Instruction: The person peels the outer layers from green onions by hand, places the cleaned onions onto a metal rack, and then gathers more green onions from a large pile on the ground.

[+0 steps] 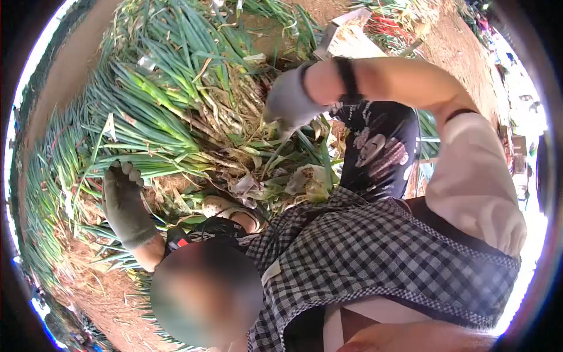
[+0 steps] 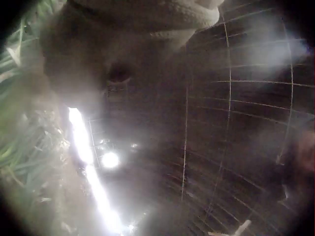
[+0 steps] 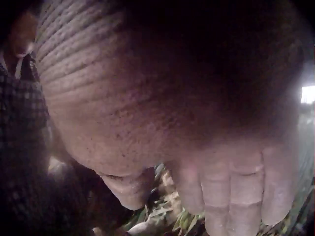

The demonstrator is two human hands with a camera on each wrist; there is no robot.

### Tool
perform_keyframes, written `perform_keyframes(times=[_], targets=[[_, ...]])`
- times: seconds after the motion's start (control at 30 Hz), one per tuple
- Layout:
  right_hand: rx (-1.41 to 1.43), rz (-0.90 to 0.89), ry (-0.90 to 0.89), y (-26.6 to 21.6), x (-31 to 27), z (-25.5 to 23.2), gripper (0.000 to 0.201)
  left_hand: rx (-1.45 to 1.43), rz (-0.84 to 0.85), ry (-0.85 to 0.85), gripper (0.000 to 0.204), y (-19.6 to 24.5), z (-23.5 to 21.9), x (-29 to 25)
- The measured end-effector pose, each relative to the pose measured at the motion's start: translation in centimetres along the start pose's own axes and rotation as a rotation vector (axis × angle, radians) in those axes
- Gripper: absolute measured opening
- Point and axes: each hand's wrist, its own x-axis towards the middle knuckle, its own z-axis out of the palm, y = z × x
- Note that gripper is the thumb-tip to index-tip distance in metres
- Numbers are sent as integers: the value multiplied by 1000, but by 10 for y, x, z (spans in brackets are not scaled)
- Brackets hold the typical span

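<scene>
Green onions lie in a large heap, leaves toward the left and pale stems toward the middle. My right hand, in a grey glove, reaches down at the stem ends. In the right wrist view its fingers point downward, with the thumb apart from them and leaf scraps visible in the gap. My left hand, also gloved, is at the heap's near left edge, palm showing and fingertips loosely bent beside the leaves. Nothing shows in its grasp. The left wrist view has the glove along its top.
Peeled leaf scraps lie near a sandal-clad foot. A pale wooden piece stands behind the right hand. More onions with red ties lie at the top right. Bare brown soil spreads at lower left.
</scene>
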Motion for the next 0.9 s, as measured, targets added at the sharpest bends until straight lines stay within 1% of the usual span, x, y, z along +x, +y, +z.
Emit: perform_keyframes(times=[0.03,0.1,0.17,0.2,0.23,0.3,0.37,0.4,0.43,0.47,0.5,0.57,0.6,0.63,0.67,0.7,0.73,0.77,0.8,0.83,0.9], targets=[[92,-16,-40,7,37,6,39,29,34,-12,33,7,-1,-2],[77,-184,-127,15,113,23,40,60,32,13,32,13,0,-6],[155,-114,-124,10,174,49,43,61,12,34,32,16,0,-11],[162,-93,-93,4,201,61,45,72,-18,83,31,16,-3,-9],[168,-74,-61,-4,230,73,47,78,-22,90,31,14,-6,-9],[412,18,-8,-22,273,85,49,76,-70,201,28,13,-6,-7],[684,134,188,-43,332,122,49,125,-54,202,30,14,-1,-6],[696,237,167,-56,385,152,49,123,-80,183,31,13,-3,-4],[805,315,119,-63,388,150,50,121,-112,163,32,17,-3,0],[710,366,141,-70,402,154,50,111,-98,147,33,14,-6,0],[612,416,163,-76,414,156,51,95,-90,92,33,14,-7,2],[569,145,82,-68,398,132,54,88,-83,165,31,15,-4,2],[710,69,46,-64,386,123,57,90,-73,165,31,16,-3,2],[668,-8,211,-65,378,118,63,151,-64,210,29,16,-2,1],[744,-13,269,-66,363,115,62,212,-64,254,28,21,1,2],[817,-21,333,-68,322,95,61,211,-53,254,28,20,5,0],[860,4,312,-71,291,81,58,288,-60,261,27,21,8,-1],[863,-21,426,-72,277,85,52,367,-66,265,27,21,12,-3],[886,-27,513,-75,258,88,51,364,-82,244,27,16,6,-3],[907,-33,604,-77,236,86,49,426,-95,262,29,11,8,-3],[933,49,548,-81,183,75,64,642,-280,127,25,12,1,-2]])
